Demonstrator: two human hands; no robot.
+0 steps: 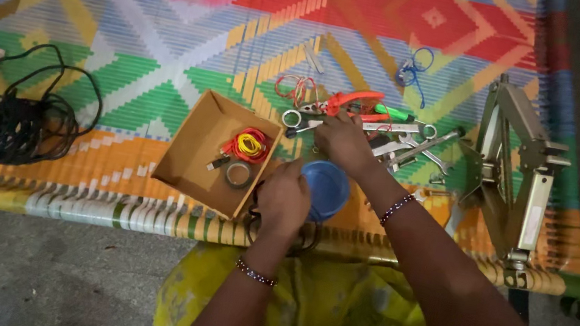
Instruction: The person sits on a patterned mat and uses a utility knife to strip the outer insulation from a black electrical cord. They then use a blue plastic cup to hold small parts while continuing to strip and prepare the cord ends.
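At the far left of the frame a black coiled cable (25, 117) is lying on the bright woven cot (171, 38), well apart from both hands. Just left of centre an open cardboard box (190, 142) is sitting tilted on the weave, holding a red and yellow wire bundle (250, 145) and a roll of tape (238, 174). Right beside the box, at the lower centre, the left hand (283, 200) is resting with its fingers curled over something dark at the cot's near edge; whether they are gripping it I cannot tell. Touching that hand on its right side, a blue round lid (327, 188) is lying flat. Above it the right hand (343, 142) is reaching into a heap of spanners (408, 139) and red-handled cutters (349, 100), fingers bent down among them, their grip hidden. At the right edge a folded metal jack (515, 170) is lying on the weave.
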